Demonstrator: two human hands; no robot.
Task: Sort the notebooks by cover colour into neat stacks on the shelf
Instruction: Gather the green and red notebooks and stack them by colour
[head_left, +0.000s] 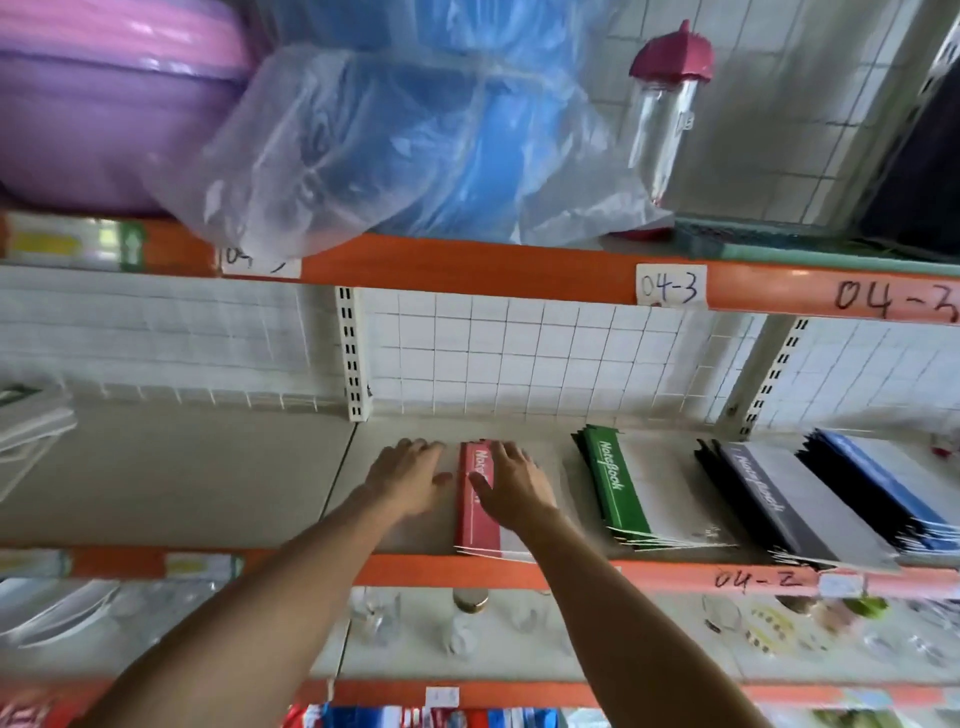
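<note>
Both hands lie flat with fingers spread on the shelf (218, 478): the right grip (511, 483) rests atop the red notebook stack (475, 514), the left grip (410, 475) touches its left edge. Right of them sit the green stack (613, 488), then dark (763, 499) and blue (878, 483) stacks, white "Notebook" lettering on their spine strips.

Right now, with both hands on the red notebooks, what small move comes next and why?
Probably press the two hands together to square the red stack. The left hand lies flat at its left edge and the right hand rests flat on top, while page edges fan out unevenly at the shelf's front lip. The green stack already sits apart.
</note>
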